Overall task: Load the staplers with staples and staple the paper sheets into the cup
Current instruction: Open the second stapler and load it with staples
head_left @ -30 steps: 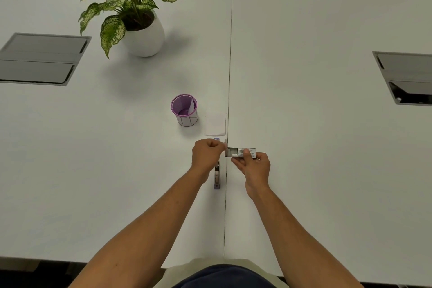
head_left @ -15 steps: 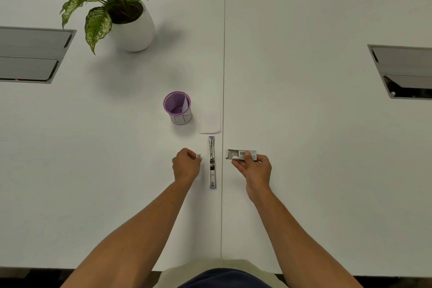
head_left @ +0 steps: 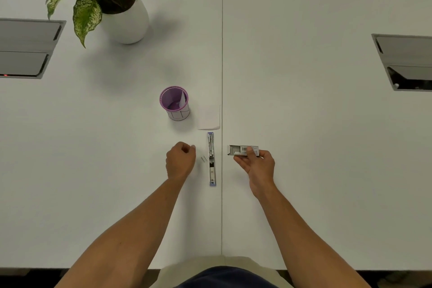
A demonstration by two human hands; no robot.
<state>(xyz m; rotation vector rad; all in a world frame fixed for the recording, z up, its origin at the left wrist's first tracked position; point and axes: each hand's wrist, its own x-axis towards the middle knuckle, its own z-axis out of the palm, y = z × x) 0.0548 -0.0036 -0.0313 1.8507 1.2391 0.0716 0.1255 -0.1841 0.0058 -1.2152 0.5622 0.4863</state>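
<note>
Looking down: we see our two bare forearms reach over a smooth white table (head_left: 304, 124) with a thin seam running down its middle.
Left panel: a grey rectangular hatch (head_left: 28, 48) sits flush in the tabletop at the far left edge.
Plant: a glossy white rounded pot (head_left: 128, 23) holds a plant with speckled green and cream leaves, well behind the work area.
Cup (head_left: 174, 103): a purple-rimmed cylinder stands upright left of the seam, with a white folded sheet leaning inside against its right wall.
Left hand (head_left: 180, 161): our fingers are curled into a loose fist resting on the table; we cannot tell whether anything small is pinched inside.
Loose staples (head_left: 204, 159): two thin silvery slivers lie on the table between our left hand and the stapler.
Paper sheet (head_left: 209, 117): a small flat white rectangle lies just right of the cup, its edge along the seam.
Stapler (head_left: 211, 159): long, narrow, shiny metal with blue ends, it lies opened out flat just left of the seam, touched by neither hand.
Staple box (head_left: 243, 150): a small grey cardboard box with a barcode, its left end flap open.
Right hand (head_left: 257, 163): our thumb and fingers pinch the box at its right end.
Right panel: a second grey hatch (head_left: 404, 61) sits at the far right.
</note>
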